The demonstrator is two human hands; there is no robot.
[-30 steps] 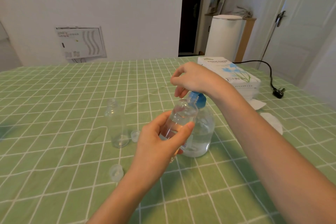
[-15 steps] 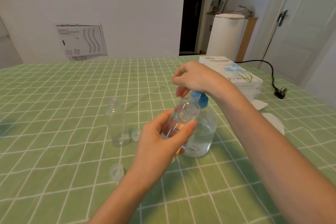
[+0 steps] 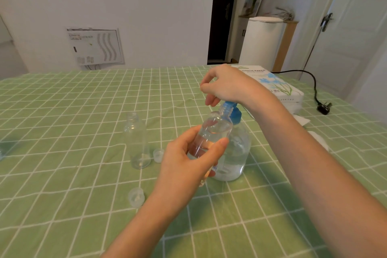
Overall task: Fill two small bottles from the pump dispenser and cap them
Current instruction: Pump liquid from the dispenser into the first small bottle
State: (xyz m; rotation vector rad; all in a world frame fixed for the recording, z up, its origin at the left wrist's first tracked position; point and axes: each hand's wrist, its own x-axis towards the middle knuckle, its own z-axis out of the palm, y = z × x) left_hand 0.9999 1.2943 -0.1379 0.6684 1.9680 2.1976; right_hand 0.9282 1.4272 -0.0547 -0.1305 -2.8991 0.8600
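Observation:
My left hand (image 3: pixel 188 165) grips a small clear bottle (image 3: pixel 213 132), tilted so its mouth sits at the blue pump head (image 3: pixel 234 113). Some clear liquid shows inside it. The pump dispenser (image 3: pixel 236 153), a round clear bottle holding liquid, stands just behind on the green checked cloth (image 3: pixel 62 174). My right hand (image 3: pixel 228 86) lies on top of the pump head with its fingers curled down over the front. A second small bottle (image 3: pixel 137 142) stands upright to the left, uncapped and apparently without liquid. Two clear caps lie loose: one (image 3: pixel 158 155) beside that bottle, one (image 3: pixel 136 197) nearer me.
A white tissue box (image 3: pixel 278 88) lies at the back right behind my right wrist. A black cable with a plug (image 3: pixel 323 108) rests past it. White tissue pieces (image 3: pixel 318 138) lie right of my forearm. A white bin (image 3: pixel 261 44) stands beyond the table.
Both hands and the bottles hold nearly the same places; only the view has shifted slightly.

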